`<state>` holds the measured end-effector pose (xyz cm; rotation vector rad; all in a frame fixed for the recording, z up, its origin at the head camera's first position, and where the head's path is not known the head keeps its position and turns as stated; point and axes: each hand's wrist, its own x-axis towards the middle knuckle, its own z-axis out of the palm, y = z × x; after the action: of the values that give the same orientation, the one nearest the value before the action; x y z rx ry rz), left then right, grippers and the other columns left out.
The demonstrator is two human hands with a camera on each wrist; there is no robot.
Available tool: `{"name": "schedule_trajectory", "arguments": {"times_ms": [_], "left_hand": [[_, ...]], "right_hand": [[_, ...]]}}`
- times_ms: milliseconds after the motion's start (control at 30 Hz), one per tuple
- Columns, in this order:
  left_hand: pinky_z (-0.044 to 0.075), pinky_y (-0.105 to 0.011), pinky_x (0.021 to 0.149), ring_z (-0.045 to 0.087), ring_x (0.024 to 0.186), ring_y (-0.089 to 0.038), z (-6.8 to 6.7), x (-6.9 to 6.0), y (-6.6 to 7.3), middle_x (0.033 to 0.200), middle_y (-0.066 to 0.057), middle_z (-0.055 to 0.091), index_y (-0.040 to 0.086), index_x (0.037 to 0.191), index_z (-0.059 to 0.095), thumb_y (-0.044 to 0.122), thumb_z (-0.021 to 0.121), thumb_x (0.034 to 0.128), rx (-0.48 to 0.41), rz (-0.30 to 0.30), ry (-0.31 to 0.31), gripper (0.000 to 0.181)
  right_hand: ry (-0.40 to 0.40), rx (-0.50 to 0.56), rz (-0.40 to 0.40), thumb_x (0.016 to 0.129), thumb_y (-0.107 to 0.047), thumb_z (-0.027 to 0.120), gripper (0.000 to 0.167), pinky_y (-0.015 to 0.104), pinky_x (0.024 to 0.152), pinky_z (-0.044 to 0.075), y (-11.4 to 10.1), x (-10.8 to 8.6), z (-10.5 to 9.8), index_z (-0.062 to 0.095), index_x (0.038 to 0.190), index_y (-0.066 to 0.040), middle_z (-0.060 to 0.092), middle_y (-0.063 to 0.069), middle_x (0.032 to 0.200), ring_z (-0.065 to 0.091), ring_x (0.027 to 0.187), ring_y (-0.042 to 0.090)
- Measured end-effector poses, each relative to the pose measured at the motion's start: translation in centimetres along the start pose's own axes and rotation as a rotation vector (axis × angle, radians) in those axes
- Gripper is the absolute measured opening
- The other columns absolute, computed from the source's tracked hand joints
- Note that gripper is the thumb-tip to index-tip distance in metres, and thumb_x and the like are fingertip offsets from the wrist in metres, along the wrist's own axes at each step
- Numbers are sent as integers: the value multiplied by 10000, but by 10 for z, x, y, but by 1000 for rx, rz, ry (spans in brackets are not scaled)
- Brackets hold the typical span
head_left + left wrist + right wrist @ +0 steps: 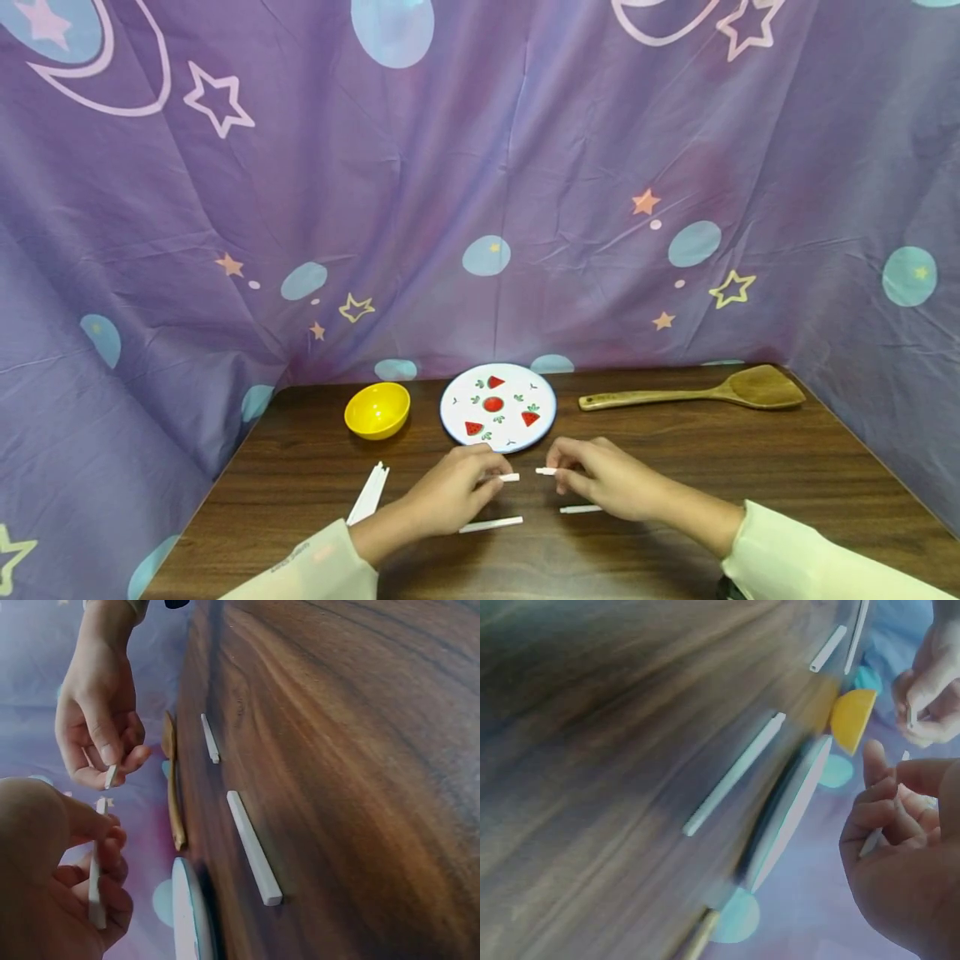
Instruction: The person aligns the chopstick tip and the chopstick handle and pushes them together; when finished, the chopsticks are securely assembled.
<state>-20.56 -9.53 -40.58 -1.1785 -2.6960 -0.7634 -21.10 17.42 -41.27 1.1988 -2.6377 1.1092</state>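
Note:
My left hand (461, 493) pinches a short white stick (95, 892) between thumb and fingers, its squared end pointing right. Facing it, my right hand (611, 482) holds another white stick (546, 472), which ends in a narrower tip. A small gap separates the two ends above the table. Below the left hand lies a loose white stick (491, 524). Another, with a narrow tip, lies under the right hand, a white stick (580, 509) partly covered by it. Left of my left forearm is a bunch of longer white sticks (370, 493), its near end hidden by the sleeve.
Behind the hands lies a round white plate (457, 407) with watermelon pictures. A yellow bowl (377, 412) stands to its left, and a wooden spatula (763, 388) lies to its right. The brown wooden table (825, 500) ends at a purple curtain (420, 208).

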Motion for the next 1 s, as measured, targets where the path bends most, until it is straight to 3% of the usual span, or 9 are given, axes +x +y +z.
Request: {"name": "schedule_trajectory", "arguments": {"times_ms": [200, 467, 1000], "left_hand": [[539, -303, 917, 660, 991, -90, -4, 4, 3, 1050, 10, 739, 102, 1100, 748, 117, 652, 1005, -7, -8, 35, 136], [541, -272, 884, 660, 956, -58, -6, 8, 6, 1017, 25, 749, 107, 1082, 760, 147, 640, 1022, -6, 25, 52, 140], [546, -274, 812, 654, 902, -54, -8, 10, 15, 983, 55, 740, 140, 1061, 774, 163, 677, 998, 39, 8, 98, 118]], "right_hand": [[48, -75, -41, 978, -70, 678, 121, 215, 626, 503, -9, 5, -2, 707, 1002, -185, 682, -118, 782, 563, 688, -36], [134, -215, -143, 959, -86, 710, 94, 315, 795, 586, -20, 9, -2, 756, 1031, -126, 758, -65, 977, 676, 883, 37], [196, -314, -219, 946, -108, 730, 71, 283, 740, 581, -27, 11, 0, 757, 1006, -135, 757, -52, 944, 681, 831, 53]]}}
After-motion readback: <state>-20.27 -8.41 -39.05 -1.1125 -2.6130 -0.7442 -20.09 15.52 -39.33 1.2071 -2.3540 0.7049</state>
